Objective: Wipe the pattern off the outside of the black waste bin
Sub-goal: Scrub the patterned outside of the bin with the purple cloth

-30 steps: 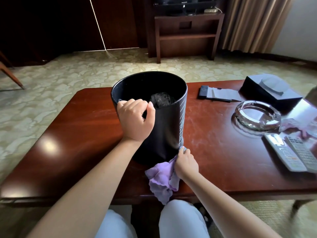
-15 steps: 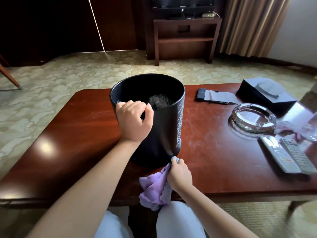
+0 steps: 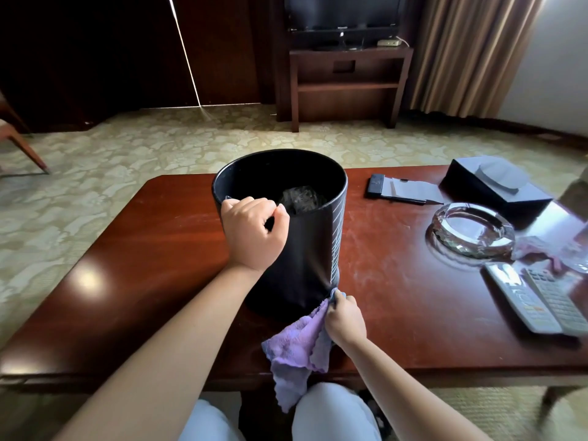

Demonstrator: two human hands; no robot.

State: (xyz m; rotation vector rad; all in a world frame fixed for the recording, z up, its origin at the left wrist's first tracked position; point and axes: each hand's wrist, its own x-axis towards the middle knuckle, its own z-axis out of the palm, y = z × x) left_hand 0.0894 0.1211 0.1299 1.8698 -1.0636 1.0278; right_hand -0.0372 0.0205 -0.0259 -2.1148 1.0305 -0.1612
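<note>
Fingers: left hand (image 3: pixel 253 237) clamps bin (image 3: pixel 305 249) rim, right hand (image 3: pixel 345 316) pinches cloth (image 3: pixel 296 348) at bin's base | bin light, stiff, slick: hold rim

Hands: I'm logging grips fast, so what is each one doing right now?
Left hand: closed on the black waste bin rim.
Right hand: closed on the purple cloth.
</note>
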